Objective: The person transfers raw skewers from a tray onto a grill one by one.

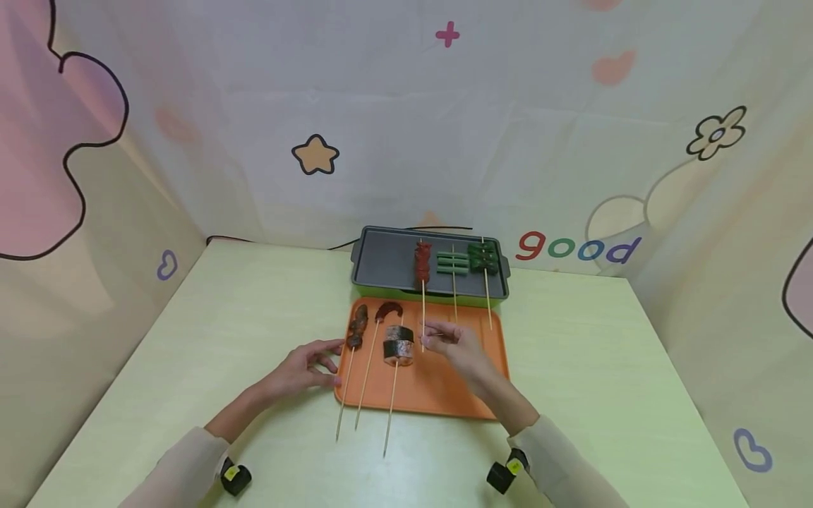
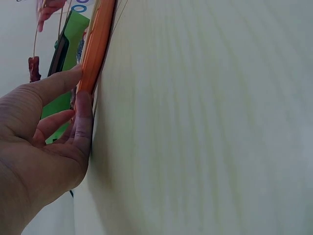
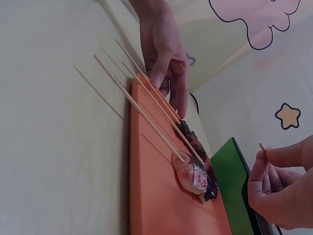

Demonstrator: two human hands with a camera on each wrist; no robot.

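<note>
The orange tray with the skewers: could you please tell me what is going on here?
A person's right hand pinches the stick of the red skewer, whose food end is over the dark griddle. The left hand touches the left edge of the orange tray. On the tray lie a brown skewer, a curved skewer and a roll skewer, their sticks reaching past its near edge. A green-bar skewer and a leafy skewer lie on the griddle.

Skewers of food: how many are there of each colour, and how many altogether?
Green skewers: 2
Bright red skewer: 1
Dark red skewer: 1
Brown skewer: 1
Black-and-pale skewer: 1
Total: 6
</note>
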